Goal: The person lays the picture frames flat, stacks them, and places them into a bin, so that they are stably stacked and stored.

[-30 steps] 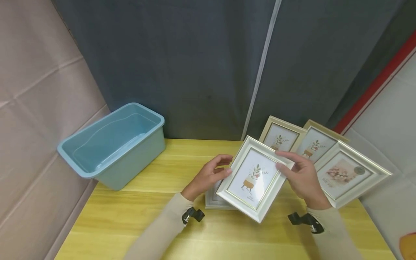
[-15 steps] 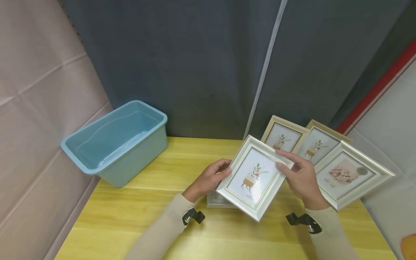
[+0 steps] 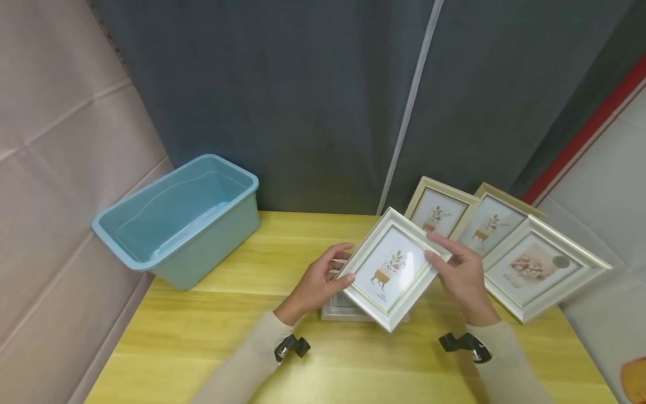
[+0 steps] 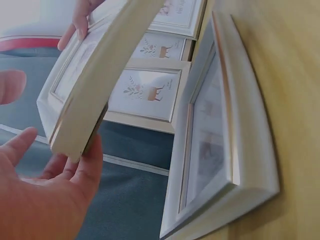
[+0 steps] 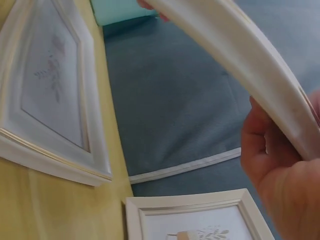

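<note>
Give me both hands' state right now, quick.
Left hand: holds the left edge of the white picture frame.
Right hand: grips the same frame's right edge, lifted off the table.

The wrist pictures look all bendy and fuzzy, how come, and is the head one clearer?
Left wrist view: the held white frame sits very close, so its edge looks curved and soft, and the left hand is blurred. Right wrist view: the frame's edge bows too, beside a blurred right hand. Head view: sharper, evenly lit, only the wooden table shows soft sheen.
</note>
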`<state>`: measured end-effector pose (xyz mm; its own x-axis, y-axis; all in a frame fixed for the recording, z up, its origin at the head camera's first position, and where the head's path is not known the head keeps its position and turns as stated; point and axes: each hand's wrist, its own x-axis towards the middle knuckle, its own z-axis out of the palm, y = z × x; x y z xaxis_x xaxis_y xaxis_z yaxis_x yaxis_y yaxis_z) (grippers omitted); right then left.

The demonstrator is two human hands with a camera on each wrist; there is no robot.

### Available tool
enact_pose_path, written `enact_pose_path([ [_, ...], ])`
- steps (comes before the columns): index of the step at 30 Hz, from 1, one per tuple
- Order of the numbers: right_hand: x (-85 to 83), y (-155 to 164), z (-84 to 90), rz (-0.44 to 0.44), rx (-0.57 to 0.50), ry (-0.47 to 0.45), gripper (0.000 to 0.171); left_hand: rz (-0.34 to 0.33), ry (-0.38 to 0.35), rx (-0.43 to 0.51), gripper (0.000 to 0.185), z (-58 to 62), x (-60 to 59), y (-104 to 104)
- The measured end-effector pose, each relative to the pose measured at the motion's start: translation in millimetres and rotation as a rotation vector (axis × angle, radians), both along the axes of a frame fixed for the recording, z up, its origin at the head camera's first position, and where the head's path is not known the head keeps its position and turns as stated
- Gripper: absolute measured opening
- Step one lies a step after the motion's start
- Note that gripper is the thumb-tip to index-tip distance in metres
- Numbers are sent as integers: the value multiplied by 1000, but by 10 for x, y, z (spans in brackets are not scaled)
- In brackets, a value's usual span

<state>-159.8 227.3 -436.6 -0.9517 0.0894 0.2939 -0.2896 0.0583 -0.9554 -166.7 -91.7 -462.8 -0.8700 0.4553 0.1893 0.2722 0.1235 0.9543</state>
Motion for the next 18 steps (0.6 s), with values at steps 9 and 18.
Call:
enact_pose_path([
  [9,-19,-86,-89,-36,-52,-70,43,33,14,49,68,-129,168,-39],
  [18,-55,-159,-157,-142,-210,-181,47,84,-77,145,80,-273,256,109],
])
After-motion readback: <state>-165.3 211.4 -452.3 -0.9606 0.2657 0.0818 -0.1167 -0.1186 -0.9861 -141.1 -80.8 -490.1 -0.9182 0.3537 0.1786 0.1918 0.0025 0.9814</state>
